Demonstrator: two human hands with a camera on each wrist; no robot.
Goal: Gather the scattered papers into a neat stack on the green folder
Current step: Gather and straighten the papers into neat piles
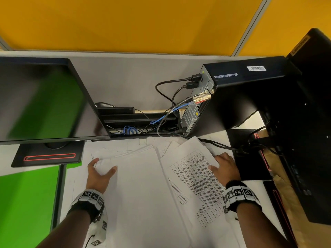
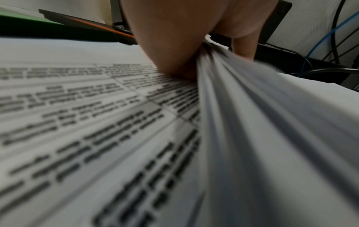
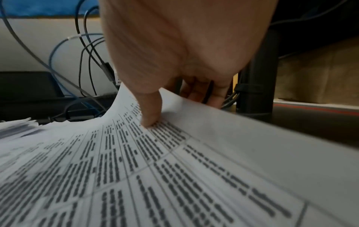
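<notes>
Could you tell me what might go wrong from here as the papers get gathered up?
The left hand bunches a thick bundle of sheets in its grip, so they may crease. The printed sheet pinched by the right hand lies close to the cables, which it could snag. The green folder sits off to the left, so loose sheets could slip during the carry.

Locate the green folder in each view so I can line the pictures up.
Head: green folder at lower left, left of the papers, partly under the monitor stand.
Left wrist: green strip at top left.
Right wrist: not in it.
Shared landmark: the printed table sheet.
</notes>
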